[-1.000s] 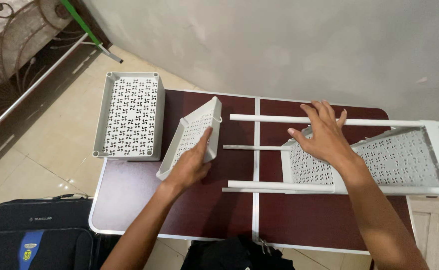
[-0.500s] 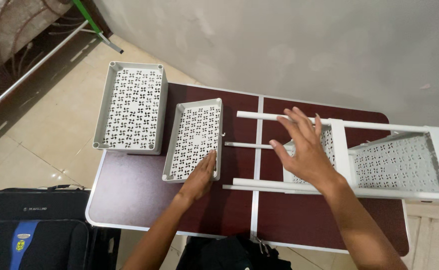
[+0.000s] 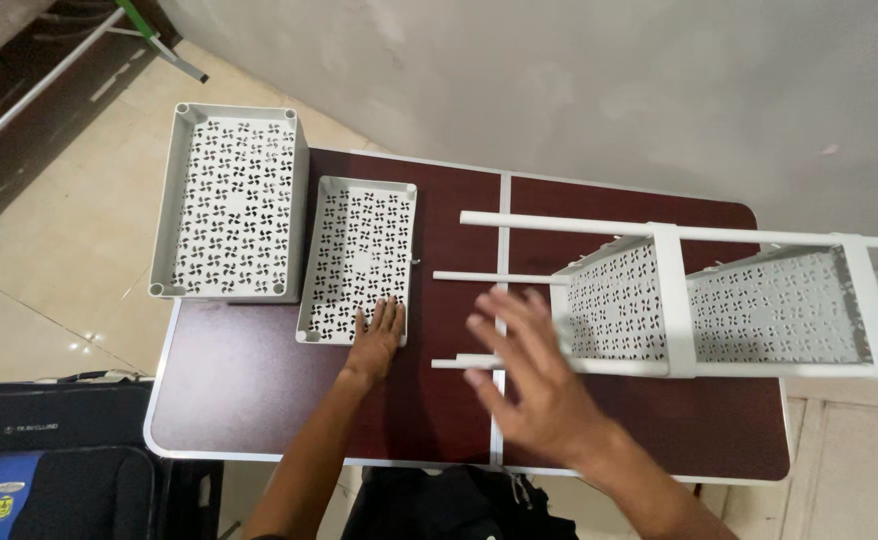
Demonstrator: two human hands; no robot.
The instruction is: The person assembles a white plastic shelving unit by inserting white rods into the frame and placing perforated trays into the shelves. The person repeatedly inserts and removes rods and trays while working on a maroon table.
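Note:
My left hand point(image 3: 376, 338) lies flat on the near corner of a small white perforated tray point(image 3: 357, 252) that rests flat on the dark red table point(image 3: 249, 390). My right hand point(image 3: 531, 385) hovers blurred and open above the table's middle seam, holding nothing, just left of a white shelf rack point(image 3: 719, 300) lying on its side. The rack's white poles point(image 3: 549, 223) stick out to the left toward the small tray. A larger white perforated tray point(image 3: 229, 200) sits at the table's far left corner, overhanging the edge.
A black suitcase point(image 3: 49, 460) with a blue tag stands on the tiled floor at lower left. A grey wall runs behind the table. A dark bag point(image 3: 459, 505) sits under the near table edge. A white cabinet point(image 3: 849, 460) is at lower right.
The small tray went from tilted on edge to lying flat under my left hand. My right hand left the rack and pulled back toward me over the table's middle.

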